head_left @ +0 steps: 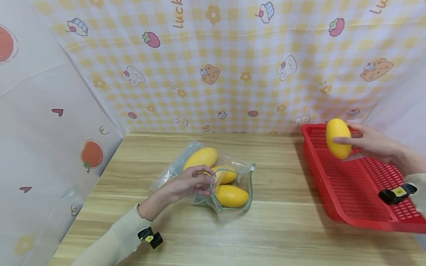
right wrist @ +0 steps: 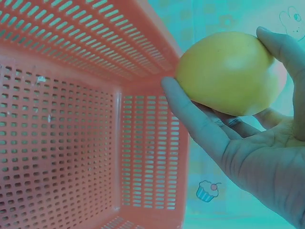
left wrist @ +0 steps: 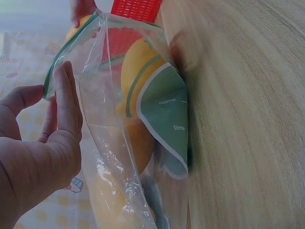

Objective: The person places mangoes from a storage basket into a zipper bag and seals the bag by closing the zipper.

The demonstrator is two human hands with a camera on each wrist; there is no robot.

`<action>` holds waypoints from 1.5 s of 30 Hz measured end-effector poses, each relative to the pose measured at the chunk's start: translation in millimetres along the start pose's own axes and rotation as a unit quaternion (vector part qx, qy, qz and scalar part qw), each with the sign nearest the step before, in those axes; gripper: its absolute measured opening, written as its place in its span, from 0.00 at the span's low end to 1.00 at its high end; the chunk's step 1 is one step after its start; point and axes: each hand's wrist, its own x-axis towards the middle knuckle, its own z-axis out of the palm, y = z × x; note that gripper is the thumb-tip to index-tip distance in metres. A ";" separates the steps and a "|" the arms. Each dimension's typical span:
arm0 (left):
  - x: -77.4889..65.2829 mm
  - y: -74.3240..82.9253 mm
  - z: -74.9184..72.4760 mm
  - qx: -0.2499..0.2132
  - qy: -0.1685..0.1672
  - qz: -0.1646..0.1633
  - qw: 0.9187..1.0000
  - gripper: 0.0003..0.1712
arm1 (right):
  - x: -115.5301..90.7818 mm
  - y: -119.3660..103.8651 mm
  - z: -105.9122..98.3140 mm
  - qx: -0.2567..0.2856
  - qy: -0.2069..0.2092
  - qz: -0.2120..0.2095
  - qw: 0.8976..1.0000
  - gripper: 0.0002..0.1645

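A clear zip bag (head_left: 247, 181) with a green-edged mouth lies on the table, its opening turned to the right. Inside are yellow mangoes, one (head_left: 232, 196) near the mouth, one (head_left: 226, 175) behind it and one (head_left: 200, 158) farther in. My left hand (head_left: 189, 183) pinches the green rim of the bag between thumb and fingers, and the left wrist view shows the bag's green label (left wrist: 164, 107). Over the back of a red plastic basket (head_left: 324, 188), my right hand (head_left: 374, 145) holds another mango (right wrist: 228, 74) by its sides, raised off the basket floor.
The slotted basket stands at the right side of the wooden table (head_left: 276, 229). A checked cloth (head_left: 229, 55) with cartoon prints hangs along the back edge, and white printed sheeting (head_left: 40, 129) hangs at the left. Each wrist carries a small black camera (head_left: 150, 237).
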 end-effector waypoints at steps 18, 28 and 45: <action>-0.5 5.6 2.7 -0.006 -0.007 0.005 1.000 0.13 | -3.4 -17.5 24.8 -0.038 -0.029 -0.010 0.999 0.42; 1.1 6.6 3.7 0.007 -0.009 0.008 1.000 0.14 | -3.6 -24.5 39.8 -0.027 -0.046 -0.006 0.999 0.41; 0.7 5.7 4.6 0.001 -0.007 -0.001 1.000 0.12 | 0.0 -30.7 72.9 -0.011 -0.068 -0.013 0.998 0.40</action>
